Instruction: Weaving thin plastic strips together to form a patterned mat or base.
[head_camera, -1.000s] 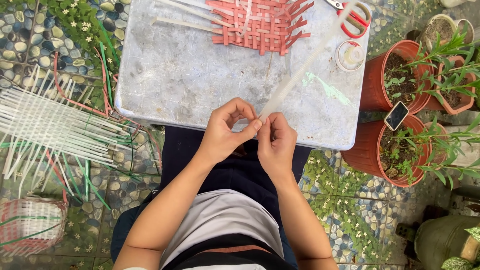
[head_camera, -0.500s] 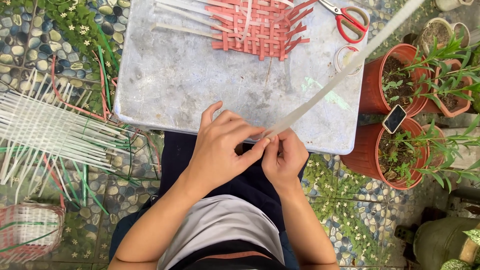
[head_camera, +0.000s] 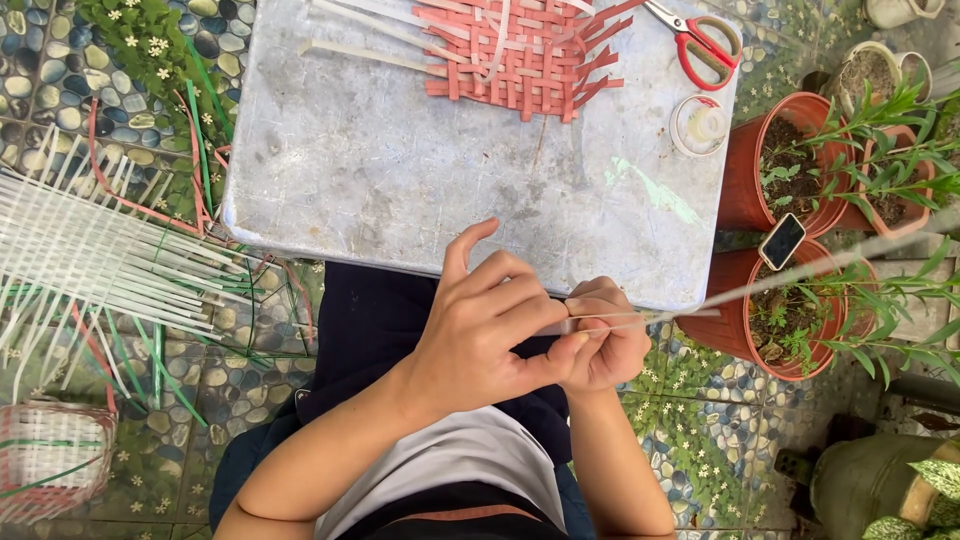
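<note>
Left hand (head_camera: 490, 320): fingers curled, thumb and fingertips pinched on the near end of a pale strip (head_camera: 760, 285); index finger raised. Right hand (head_camera: 605, 340): clenched about the same end, partly hidden behind the left. Strip: held over the lap, just below the near edge of the table (head_camera: 400, 170); run out rightward and slightly upward, crossing in front of a red pot (head_camera: 745, 310) and its plant. Table: grey, worn; a red woven mat (head_camera: 520, 55) laid at the far side, pale strips threaded through it; red-handled scissors (head_camera: 700, 40) beside the mat; a small round tub (head_camera: 700, 125) below the scissors. Phone (head_camera: 781, 241): propped on the pot's rim. White strips (head_camera: 90, 260): fanned on the pebble floor at left; a small basket (head_camera: 50, 460) below them.
</note>
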